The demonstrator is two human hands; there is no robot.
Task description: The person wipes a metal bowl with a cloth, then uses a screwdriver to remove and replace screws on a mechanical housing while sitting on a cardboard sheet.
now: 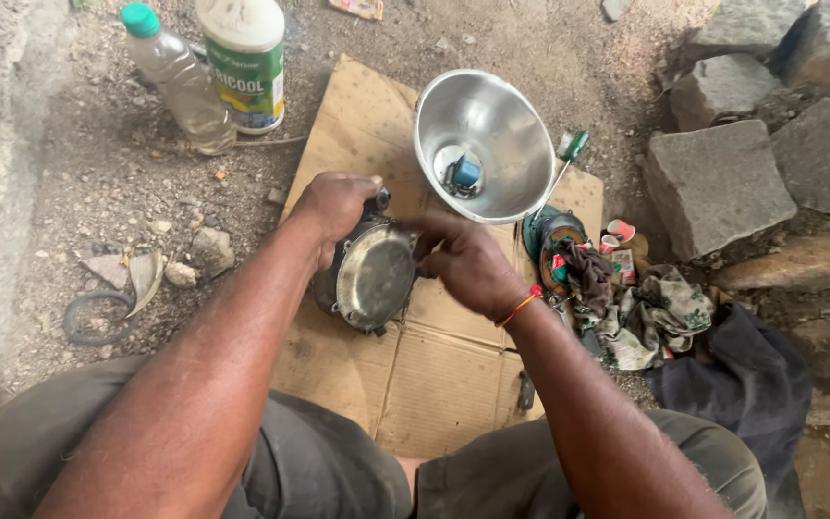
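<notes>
While gripped between both, round metal cover upright, left hand clasping top, right hand pinching rim.

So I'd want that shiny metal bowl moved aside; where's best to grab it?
Pinch the metal bowl by its near rim, coming from above. It lies tilted with its mouth toward the person, so the thin edge is exposed; the walls are smooth and steep.

Single head-mounted view, looking steeply down from above onto lap and ground. Close range: forearms enter from bottom edge, left hand and right hand near frame centre. Facing forward over flattened cardboard on dirt ground. Stone blocks at right edge, concrete edge at left. No second view to overlap.
</notes>
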